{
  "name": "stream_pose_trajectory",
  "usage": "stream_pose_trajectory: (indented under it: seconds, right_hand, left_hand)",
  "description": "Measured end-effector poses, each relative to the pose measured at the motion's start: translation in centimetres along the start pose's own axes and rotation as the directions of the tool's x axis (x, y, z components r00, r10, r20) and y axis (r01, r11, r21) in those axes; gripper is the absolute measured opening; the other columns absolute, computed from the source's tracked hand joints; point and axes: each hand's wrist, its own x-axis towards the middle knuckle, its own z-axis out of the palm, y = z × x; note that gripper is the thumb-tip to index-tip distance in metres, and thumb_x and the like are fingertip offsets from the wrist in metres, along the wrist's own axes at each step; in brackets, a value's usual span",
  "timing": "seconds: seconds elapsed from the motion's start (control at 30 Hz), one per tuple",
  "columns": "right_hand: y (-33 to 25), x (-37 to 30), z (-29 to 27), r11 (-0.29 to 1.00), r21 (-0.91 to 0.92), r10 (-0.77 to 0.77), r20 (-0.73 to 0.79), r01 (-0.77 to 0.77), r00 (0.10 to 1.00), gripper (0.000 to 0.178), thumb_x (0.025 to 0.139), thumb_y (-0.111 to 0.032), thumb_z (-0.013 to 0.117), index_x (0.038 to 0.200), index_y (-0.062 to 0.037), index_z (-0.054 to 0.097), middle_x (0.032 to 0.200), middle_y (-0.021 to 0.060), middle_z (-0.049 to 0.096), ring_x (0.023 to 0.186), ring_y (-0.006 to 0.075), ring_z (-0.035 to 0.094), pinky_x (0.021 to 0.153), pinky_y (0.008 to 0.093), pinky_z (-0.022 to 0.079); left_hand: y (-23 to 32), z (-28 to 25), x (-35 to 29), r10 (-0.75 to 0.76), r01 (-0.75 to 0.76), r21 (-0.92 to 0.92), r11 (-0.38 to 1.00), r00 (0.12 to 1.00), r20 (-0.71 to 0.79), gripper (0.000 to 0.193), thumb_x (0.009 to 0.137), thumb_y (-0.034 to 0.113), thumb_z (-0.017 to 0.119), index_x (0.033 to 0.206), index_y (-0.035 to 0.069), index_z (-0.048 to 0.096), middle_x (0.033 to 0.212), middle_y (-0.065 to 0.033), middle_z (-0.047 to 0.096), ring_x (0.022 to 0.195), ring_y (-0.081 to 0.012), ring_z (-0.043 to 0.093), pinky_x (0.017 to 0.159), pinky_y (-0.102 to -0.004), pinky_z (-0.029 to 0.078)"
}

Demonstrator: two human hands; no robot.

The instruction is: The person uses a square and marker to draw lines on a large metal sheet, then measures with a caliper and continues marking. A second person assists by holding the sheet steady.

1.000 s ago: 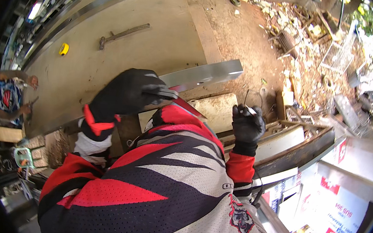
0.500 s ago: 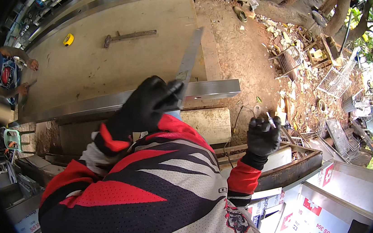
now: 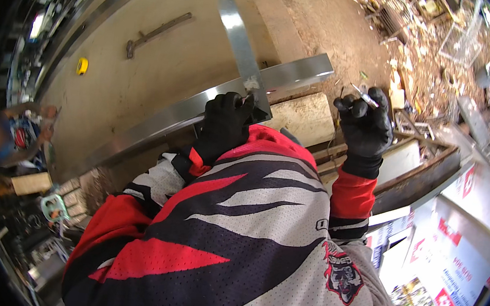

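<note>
My left hand [image 3: 228, 118], in a black glove, is closed on the near end of a steel try square [image 3: 240, 40]. The square's blade lies across the top of a long shiny metal bar [image 3: 295, 74] and points away over the table. The square's dark stock shows at the bar's near side, partly behind my fingers. My right hand [image 3: 367, 127], also gloved in black, is raised to the right of the bar's end. Its curled fingers hold a slim white and silver marking pen [image 3: 365, 96], tip pointing up and left.
A hammer [image 3: 156, 35] and a yellow tape measure [image 3: 82, 66] lie on the brown tabletop [image 3: 163, 79]. Another person [image 3: 23, 130] has both hands at the table's left edge. Scrap [image 3: 390, 25] litters the ground at right; film-covered metal sheets [image 3: 449, 252] stand at lower right.
The square has shifted from a slanted position to lying across the bar, with my left hand at its near end. My right hand keeps the pen. The view has shifted too.
</note>
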Motion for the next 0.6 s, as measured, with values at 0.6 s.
stream_pose_trajectory:
  seconds: [0.6]
  right_hand:
    - [1.0, -3.8, -0.5, 0.997, 0.053, -0.054, 0.001, 0.054, 0.999, 0.043, 0.104, -0.023, 0.048, 0.140, 0.0009, 0.051, 0.107, 0.0185, 0.071, 0.120, 0.0403, 0.062, 0.109, 0.0594, 0.043]
  left_hand:
    - [-2.2, -0.9, 3.3, 0.092, -0.093, -0.181, 0.979, 0.996, -0.017, 0.047, 0.058, 0.029, 0.086, 0.100, 0.012, 0.077, 0.124, -0.0155, 0.061, 0.103, -0.0342, 0.063, 0.089, -0.0460, 0.053]
